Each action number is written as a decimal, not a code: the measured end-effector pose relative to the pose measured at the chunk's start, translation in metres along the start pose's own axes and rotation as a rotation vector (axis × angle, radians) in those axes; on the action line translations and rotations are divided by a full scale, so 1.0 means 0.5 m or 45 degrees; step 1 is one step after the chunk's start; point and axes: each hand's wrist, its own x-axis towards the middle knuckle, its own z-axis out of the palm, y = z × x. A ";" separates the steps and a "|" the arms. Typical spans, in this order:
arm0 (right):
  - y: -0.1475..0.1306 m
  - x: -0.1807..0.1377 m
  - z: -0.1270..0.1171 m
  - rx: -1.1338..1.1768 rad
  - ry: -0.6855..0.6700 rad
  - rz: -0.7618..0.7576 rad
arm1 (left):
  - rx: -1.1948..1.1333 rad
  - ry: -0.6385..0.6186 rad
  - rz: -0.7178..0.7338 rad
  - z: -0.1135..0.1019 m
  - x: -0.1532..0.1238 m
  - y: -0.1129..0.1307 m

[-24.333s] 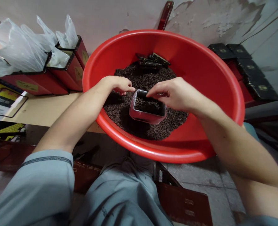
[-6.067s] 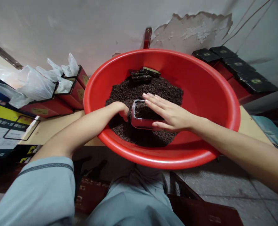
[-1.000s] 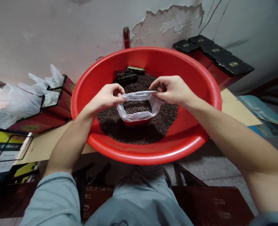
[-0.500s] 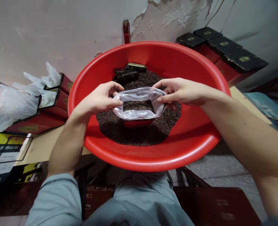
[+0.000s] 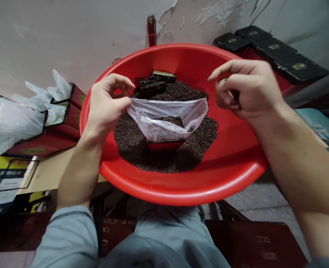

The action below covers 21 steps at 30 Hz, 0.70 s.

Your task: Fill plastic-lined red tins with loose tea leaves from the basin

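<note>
A clear plastic bag lines a small red tin, its mouth pulled up and spread wide. Dark loose bits that look like tea leaves show inside it. My left hand has the bag's left edge at its thumb and fingers. My right hand is off the bag, above the right side of the red basin, its fingers bent and apart with nothing in them. The tin stands in a heap of the same dark leaves in the basin.
Several black tin lids lie at the back of the basin. Red tins with plastic bags sticking out stand at left. Closed red tins with black lids stand at right, by a peeling wall.
My right hand has let go of the bag and moved up and right. My left hand has moved up and left. The bag's mouth has been drawn wider and higher.
</note>
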 end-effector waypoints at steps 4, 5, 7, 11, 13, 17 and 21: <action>0.009 0.003 -0.003 -0.081 0.079 -0.172 | -0.005 0.183 0.027 -0.010 0.013 -0.018; 0.012 0.003 -0.003 -0.153 0.049 -0.145 | 0.031 0.193 0.061 -0.012 0.012 -0.019; 0.017 0.001 -0.001 -0.309 -0.040 -0.145 | 0.098 0.153 0.185 -0.014 0.005 -0.012; 0.020 -0.006 -0.006 -0.479 -0.324 -0.483 | 0.383 -0.249 0.655 -0.004 -0.018 0.012; 0.019 -0.013 -0.009 -0.518 -0.450 -0.711 | 0.551 -0.422 0.858 0.007 -0.025 0.013; 0.016 -0.032 0.001 -0.560 -0.428 -1.045 | 0.705 -0.438 1.010 0.029 -0.027 -0.005; 0.021 -0.036 0.006 -0.799 -0.705 -1.150 | 0.727 -0.374 0.994 0.037 -0.027 -0.012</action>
